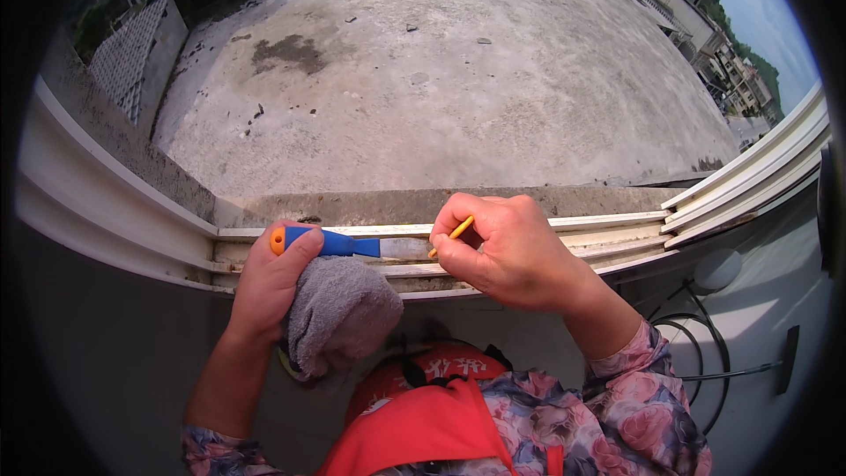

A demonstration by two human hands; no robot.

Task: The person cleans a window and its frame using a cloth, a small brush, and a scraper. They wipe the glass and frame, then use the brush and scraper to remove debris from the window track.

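My left hand (272,284) grips the blue handle of a scraper (330,242) with an orange end, together with a grey cloth (344,314) that hangs below it. The scraper's flat metal blade points right, over the sliding track of a white window frame (621,238). My right hand (505,244) pinches a thin yellow stick-like tool (461,227) between thumb and fingers, close to the tip of the blade. The tool's lower end is at the blade's tip; whether they touch I cannot tell. Dirt shows in the track.
Outside the window lies a concrete roof slab (429,92) with small debris. White frame sides rise at left (112,178) and right (747,172). Inside, at the lower right, are a coiled black hose or cable (724,344) and a squeegee-like tool (788,360).
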